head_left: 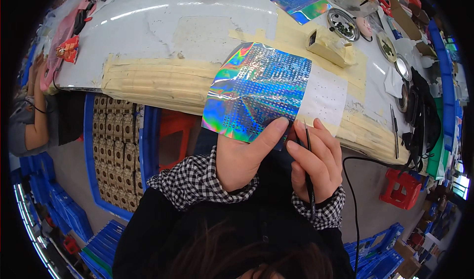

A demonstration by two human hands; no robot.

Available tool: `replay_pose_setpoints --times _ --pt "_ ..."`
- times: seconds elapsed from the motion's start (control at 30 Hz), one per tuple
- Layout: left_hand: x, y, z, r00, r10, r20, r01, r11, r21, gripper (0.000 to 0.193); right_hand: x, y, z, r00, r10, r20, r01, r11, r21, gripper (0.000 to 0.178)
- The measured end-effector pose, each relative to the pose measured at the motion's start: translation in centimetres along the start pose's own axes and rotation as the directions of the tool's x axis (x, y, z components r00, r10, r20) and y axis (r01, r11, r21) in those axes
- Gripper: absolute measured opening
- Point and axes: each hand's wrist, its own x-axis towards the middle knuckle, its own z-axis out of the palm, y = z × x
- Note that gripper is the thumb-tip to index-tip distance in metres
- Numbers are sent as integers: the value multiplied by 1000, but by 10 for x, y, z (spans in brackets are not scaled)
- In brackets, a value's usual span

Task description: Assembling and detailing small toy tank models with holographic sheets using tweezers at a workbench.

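Observation:
A shiny rainbow holographic sheet [261,89], covered in rows of small cut marks, lies over my left hand [242,161]. That hand grips its lower edge, thumb on top and the other fingers hidden underneath. Dark, slim tweezers [309,180] are held in my right hand [322,168], their points up by the sheet's lower right corner. The right fingertips are close to the left thumb; whether they touch the sheet I cannot tell. Partly behind the holographic sheet is a white sheet [326,96] with small dots on it.
The table edge [148,79] is padded with yellowish tape. Another holographic sheet [301,5], a cream block-like holder [331,47] and a round dish of dark bits [343,25] lie farther right. A blue crate [89,155] of brown parts stands below left. A black cable [351,200] hangs at right.

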Motion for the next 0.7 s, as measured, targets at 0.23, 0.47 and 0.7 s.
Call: replay_pose_setpoints --times 0.23,0.47,0.7 --pt "0 -1 0 1000 -8 -18 8 1000 4 20 2 1 2 999 -39 23 41 994 -97 30" --pt "-1 1 0 1000 -13 -2 13 1000 9 16 0 0 12 998 -41 -55 31 983 -181 31" --pt "-1 0 0 1000 -10 -25 10 999 30 16 -1 -1 11 999 -34 -22 29 981 -190 35"
